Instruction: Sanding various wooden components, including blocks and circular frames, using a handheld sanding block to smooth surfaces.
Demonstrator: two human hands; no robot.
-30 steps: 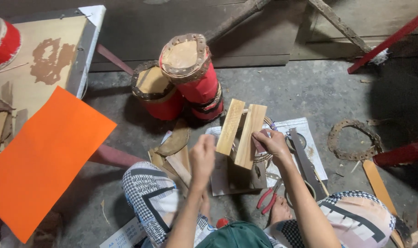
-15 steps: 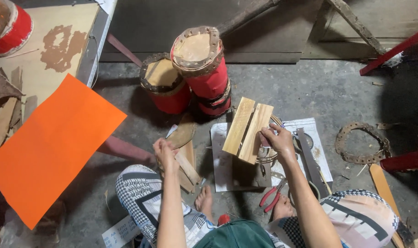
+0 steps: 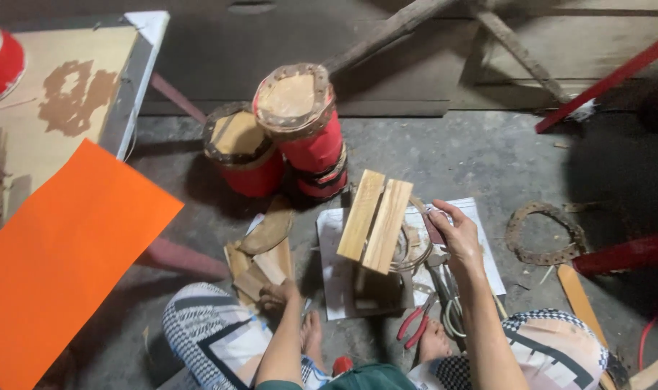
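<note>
Since half a second ago, the left hand (image 3: pixel 277 295) has dropped from above the wood scraps (image 3: pixel 260 261) onto them, fingers curled down over the pieces; whether it grips one cannot be told. Right hand (image 3: pixel 455 235) stays at the right side of the wooden block (image 3: pixel 374 220), thumb and fingers pinched on a small dark piece (image 3: pixel 435 230) beside coiled wire (image 3: pixel 408 253). Both block and wire sit on white paper (image 3: pixel 336 274) on the concrete floor (image 3: pixel 444 159). Red-handled pliers (image 3: pixel 414 325) lie near the paper's lower edge. Two red drums (image 3: pixel 278 137) stand beyond the block.
</note>
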